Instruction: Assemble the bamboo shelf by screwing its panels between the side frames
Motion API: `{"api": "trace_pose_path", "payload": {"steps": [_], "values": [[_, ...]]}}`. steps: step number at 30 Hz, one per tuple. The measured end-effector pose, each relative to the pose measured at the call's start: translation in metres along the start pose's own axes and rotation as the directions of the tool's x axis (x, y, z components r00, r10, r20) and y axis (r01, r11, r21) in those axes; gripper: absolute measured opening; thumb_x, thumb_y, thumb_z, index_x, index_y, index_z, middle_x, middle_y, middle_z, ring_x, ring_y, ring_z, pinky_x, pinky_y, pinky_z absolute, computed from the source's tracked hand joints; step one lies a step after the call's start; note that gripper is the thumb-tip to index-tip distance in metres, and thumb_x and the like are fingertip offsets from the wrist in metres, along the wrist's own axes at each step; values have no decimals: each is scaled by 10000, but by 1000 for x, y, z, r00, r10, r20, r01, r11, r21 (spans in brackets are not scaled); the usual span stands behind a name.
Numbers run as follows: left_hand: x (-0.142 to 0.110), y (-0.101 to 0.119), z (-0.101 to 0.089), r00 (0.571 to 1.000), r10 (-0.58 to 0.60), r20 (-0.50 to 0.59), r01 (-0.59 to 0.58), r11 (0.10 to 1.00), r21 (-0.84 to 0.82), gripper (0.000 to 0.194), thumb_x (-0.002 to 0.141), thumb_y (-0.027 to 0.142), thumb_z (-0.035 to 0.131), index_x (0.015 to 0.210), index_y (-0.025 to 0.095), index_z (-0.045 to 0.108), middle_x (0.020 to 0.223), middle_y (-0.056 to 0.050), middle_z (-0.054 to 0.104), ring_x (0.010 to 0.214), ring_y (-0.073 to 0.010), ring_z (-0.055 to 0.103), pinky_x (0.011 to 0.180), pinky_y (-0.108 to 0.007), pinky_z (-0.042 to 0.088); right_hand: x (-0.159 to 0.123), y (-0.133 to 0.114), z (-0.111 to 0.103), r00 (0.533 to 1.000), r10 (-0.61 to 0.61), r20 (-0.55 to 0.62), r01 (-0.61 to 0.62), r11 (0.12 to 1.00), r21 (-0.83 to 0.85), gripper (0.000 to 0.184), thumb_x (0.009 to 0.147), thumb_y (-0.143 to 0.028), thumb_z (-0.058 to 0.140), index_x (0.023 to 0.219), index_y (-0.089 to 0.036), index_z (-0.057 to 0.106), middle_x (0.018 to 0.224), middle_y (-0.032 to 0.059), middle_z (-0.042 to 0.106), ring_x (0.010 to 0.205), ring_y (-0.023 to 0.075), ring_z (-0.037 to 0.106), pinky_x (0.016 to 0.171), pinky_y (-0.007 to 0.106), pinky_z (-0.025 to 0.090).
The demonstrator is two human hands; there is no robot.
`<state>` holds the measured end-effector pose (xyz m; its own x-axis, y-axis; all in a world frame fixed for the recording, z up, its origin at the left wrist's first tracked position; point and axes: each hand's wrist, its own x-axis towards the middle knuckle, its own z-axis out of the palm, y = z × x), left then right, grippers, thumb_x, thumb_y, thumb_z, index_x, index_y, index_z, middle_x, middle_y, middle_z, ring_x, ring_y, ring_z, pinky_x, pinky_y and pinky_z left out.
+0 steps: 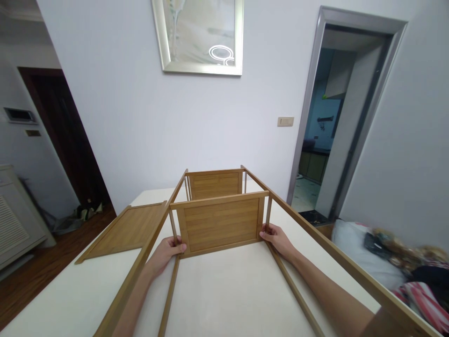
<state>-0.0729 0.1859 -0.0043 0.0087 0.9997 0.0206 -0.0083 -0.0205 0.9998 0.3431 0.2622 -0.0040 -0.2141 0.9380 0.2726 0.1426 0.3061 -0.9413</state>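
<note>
A wooden shelf frame (296, 216) lies on its side on a white table (224, 295), its long rails running toward me. Across it stands a wooden shelf panel (222, 222), upright between the rails. My left hand (167, 252) reaches under the upper left rail and grips the panel's lower left corner, thumb on its near face. At the lower right corner, my right hand (278, 239) is closed around the joint of panel and rail, thumb in front. A second shelf panel (215, 184) spans the far end of the frame.
A loose wooden panel (128, 229) lies flat on the table at the left. Behind the table is a white wall with a framed picture (203, 68). A doorway (315, 117) opens at the right, and a heap of bags and cloth (393, 257) sits below it.
</note>
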Motion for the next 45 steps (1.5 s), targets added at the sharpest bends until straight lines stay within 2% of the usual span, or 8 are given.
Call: {"api": "trace_pose_path", "payload": {"steps": [7,12,21,25,29,34,40,45], "values": [[0,0,1,998,9,64,-6,999,-50,377,600,374,833,860,144,688,856,-70,729,834,-241,660,838,-369,488,-1,-5,0,1000,17,0,-17,999,29,242,671,-387,740,748,-195,616,728,-5,616,736,197,556,712,320,423],[1,-3,0,999,17,50,-15,999,-37,337,611,376,831,804,156,665,806,-41,721,810,-224,655,806,-335,483,-2,-6,-2,999,47,16,-48,996,79,240,643,-373,753,706,-199,601,714,-5,642,731,206,578,714,327,434],[6,-9,-2,1000,17,3,-17,999,-28,376,569,402,850,791,160,668,776,-29,723,802,-222,656,789,-322,468,-3,-12,1,996,85,40,-90,984,152,301,599,-374,763,820,-192,672,840,45,707,872,275,629,814,383,467],[4,-7,-1,999,16,-28,-16,1000,14,402,539,431,856,768,157,671,752,-34,715,780,-232,655,768,-330,474,-3,-10,0,995,95,37,-99,985,144,292,603,-390,762,792,-189,667,823,40,702,847,266,628,800,376,466],[1,-1,0,1000,9,-3,-8,1000,28,423,517,448,861,760,149,687,723,-42,709,792,-250,656,777,-345,484,-2,-8,-1,995,94,30,-97,988,122,281,610,-405,758,755,-187,653,788,31,689,806,249,617,768,363,458],[-3,4,1,998,7,70,-8,1000,7,439,545,438,854,828,137,706,805,-76,731,844,-274,668,833,-387,497,-2,-8,-2,997,74,13,-75,992,97,276,599,-400,760,712,-196,613,724,4,645,752,218,583,719,333,438],[-7,10,10,980,16,200,-20,1000,15,559,541,372,873,1032,165,704,1007,-101,740,1004,-325,659,942,-444,484,-3,-6,-2,999,45,-1,-45,997,59,287,621,-423,764,711,-200,606,690,-14,603,700,187,545,679,313,423],[-5,9,16,986,32,162,-38,999,35,592,571,380,859,1093,163,681,1051,-104,736,1041,-332,659,953,-445,493,-2,-3,-3,1000,24,-14,-24,999,26,285,662,-432,749,778,-194,645,719,-9,618,701,179,549,678,311,426]]}}
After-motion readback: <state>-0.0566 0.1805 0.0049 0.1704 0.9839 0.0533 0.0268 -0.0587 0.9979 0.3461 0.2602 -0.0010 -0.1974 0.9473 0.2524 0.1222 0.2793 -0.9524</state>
